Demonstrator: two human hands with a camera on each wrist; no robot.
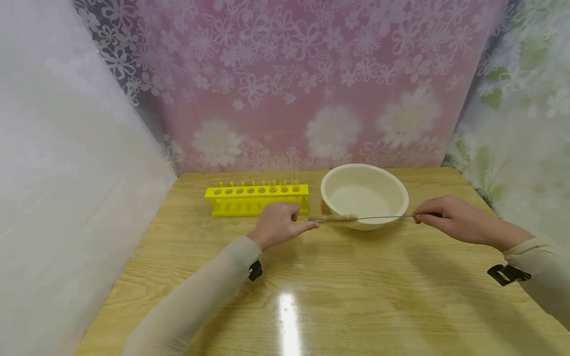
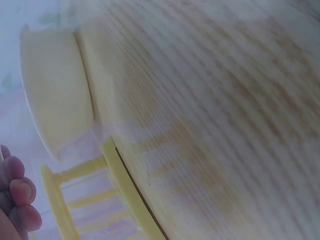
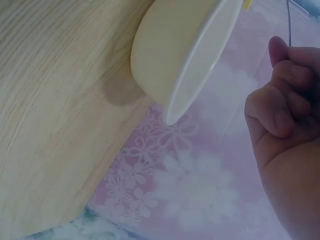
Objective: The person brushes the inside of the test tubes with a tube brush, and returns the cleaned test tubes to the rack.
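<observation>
In the head view my right hand pinches the thin twisted-wire handle of a test tube brush. The wire runs level to the left, above the near rim of a cream basin. My left hand grips a clear glass test tube between thumb and curled fingers. The brush's bristly end lies at the tube's mouth, partly within it as far as I can make out. In the right wrist view the wire rises from the right hand's fingertips. The left wrist view shows only some left fingertips.
Behind the left hand stands a yellow test tube rack with several clear upright tubes or pegs at its right end. The basin sits to its right on the wooden table. A flowered pink curtain hangs behind.
</observation>
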